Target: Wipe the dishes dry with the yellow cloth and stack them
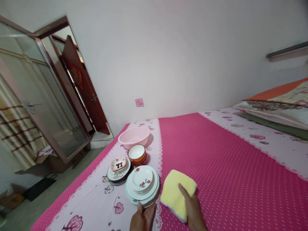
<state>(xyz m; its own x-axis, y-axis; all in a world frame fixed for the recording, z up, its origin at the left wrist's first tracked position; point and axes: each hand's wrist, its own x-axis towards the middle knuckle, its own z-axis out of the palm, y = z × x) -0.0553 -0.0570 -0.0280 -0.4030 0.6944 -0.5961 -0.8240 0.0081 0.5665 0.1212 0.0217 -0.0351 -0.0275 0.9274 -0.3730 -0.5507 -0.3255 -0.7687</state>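
At the near edge of a stack of plates (141, 194), my left hand (141, 218) has its thumb against the rim and its fingers curled at the side, partly beneath. The stack has small white plates with red flowers on top and wider plates below. My right hand (192, 205) grips a folded yellow cloth (176, 189), thumb on top and the other fingers hidden under it. Left of the stack, a small pink-rimmed dish (118, 163) sits on another pile of plates (115, 175). Several stacked brown bowls (137, 154) with white insides stand behind.
A pink basin (134, 136) lies farther back on the bed (216, 166), near the white wall. Pillows (276, 109) are piled at the right. Past the bed's left edge are floor, a glass-panelled door (48, 96) and a brown door (81, 83) standing ajar.
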